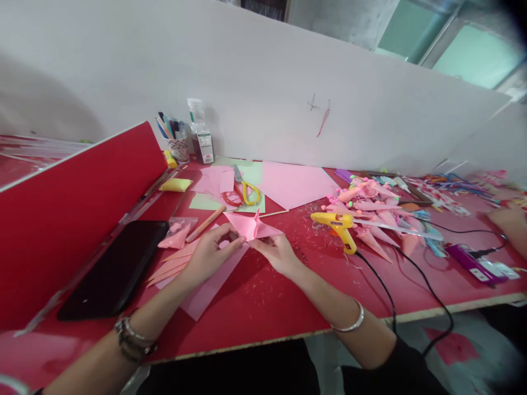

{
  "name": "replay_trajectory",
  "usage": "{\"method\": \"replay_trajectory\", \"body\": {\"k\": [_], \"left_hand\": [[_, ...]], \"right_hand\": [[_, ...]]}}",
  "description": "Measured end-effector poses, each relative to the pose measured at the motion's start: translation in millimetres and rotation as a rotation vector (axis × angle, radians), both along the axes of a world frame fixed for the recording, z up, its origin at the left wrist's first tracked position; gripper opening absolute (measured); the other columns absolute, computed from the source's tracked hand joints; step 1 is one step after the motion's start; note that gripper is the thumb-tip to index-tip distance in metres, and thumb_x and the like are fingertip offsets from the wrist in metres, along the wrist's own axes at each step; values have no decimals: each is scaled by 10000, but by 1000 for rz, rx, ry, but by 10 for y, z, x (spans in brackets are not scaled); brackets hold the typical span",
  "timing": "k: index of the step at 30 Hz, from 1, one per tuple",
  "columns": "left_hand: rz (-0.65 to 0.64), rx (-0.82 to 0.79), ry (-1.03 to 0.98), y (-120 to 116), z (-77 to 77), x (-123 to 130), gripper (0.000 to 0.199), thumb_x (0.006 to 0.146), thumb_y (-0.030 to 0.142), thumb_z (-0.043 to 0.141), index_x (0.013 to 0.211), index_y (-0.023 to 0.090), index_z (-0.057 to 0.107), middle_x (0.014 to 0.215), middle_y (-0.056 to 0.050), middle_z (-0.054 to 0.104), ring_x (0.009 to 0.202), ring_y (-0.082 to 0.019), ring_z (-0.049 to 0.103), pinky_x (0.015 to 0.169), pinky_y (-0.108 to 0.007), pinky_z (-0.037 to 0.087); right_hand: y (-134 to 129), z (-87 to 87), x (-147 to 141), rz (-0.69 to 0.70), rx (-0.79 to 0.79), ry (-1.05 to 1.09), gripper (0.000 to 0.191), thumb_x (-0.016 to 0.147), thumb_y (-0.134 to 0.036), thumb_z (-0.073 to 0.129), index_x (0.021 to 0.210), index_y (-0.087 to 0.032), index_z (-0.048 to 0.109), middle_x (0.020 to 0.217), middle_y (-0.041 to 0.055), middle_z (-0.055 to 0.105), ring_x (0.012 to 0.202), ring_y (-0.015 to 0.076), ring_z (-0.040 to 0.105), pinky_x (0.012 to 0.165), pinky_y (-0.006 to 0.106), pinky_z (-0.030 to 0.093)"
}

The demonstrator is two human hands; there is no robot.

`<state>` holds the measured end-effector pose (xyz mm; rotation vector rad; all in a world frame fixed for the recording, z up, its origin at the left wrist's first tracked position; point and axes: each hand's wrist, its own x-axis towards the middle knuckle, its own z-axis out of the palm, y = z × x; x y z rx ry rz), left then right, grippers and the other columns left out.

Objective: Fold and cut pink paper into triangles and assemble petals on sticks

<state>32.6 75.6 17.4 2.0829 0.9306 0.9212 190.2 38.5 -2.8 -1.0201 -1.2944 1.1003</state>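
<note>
A folded pink paper piece (247, 225) with a raised fold in its middle is held up over the table between both hands. My left hand (214, 249) pinches its lower left edge, with thumb and fingers closed. My right hand (278, 252) is closed on its lower right side. Beneath and left of the hands lie a flat pink sheet (206, 293) and several pink paper strips (173, 263). A wooden stick (206, 224) rests just behind my left hand. Red and yellow handled scissors (242, 193) lie on paper scraps beyond the hands.
To the right, a yellow glue gun (340, 226) sits beside piled pink paper cones (370, 206) and a purple power strip (475, 263). At left are a black phone (115, 269) and a red divider (82, 203). A bottle (201, 137) stands behind. Another person's hand (508, 216) is far right.
</note>
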Motion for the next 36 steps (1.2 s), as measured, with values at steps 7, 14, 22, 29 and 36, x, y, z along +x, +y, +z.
{"method": "replay_trajectory", "body": {"k": [7,14,22,29,36], "left_hand": [[24,-30,26,8,-33,8,175,755,308,531,653,169,502,586,44,515,536,-91,468,493,-191,368],[-33,-97,66,4,-14,21,217,780,350,477,684,164,536,606,29,545,564,-110,488,514,-209,390],[-17,-72,118,-51,11,15,221,755,337,482,618,167,511,562,33,542,526,-107,490,498,-202,394],[-39,-52,128,-66,-47,0,240,751,377,515,741,155,605,716,-25,647,662,-167,582,588,-240,448],[-105,-14,80,-56,-14,9,238,802,342,474,744,166,624,780,-15,669,727,-163,599,677,-231,457]], "right_hand": [[26,-59,-7,29,-25,-32,157,735,-310,591,813,-175,613,766,7,618,713,146,567,635,268,448],[22,-56,13,8,-24,-147,182,748,-302,558,825,-148,617,759,35,642,702,151,580,627,273,451],[-22,-29,12,-55,10,-328,165,749,-273,550,802,-136,625,726,45,648,647,156,584,580,265,442],[-62,-4,-14,37,203,-384,122,741,-221,570,837,-185,635,861,32,656,790,173,590,721,290,452],[-69,-29,-22,63,189,-354,176,726,-201,555,886,-187,630,914,36,648,871,177,581,809,312,441]]}}
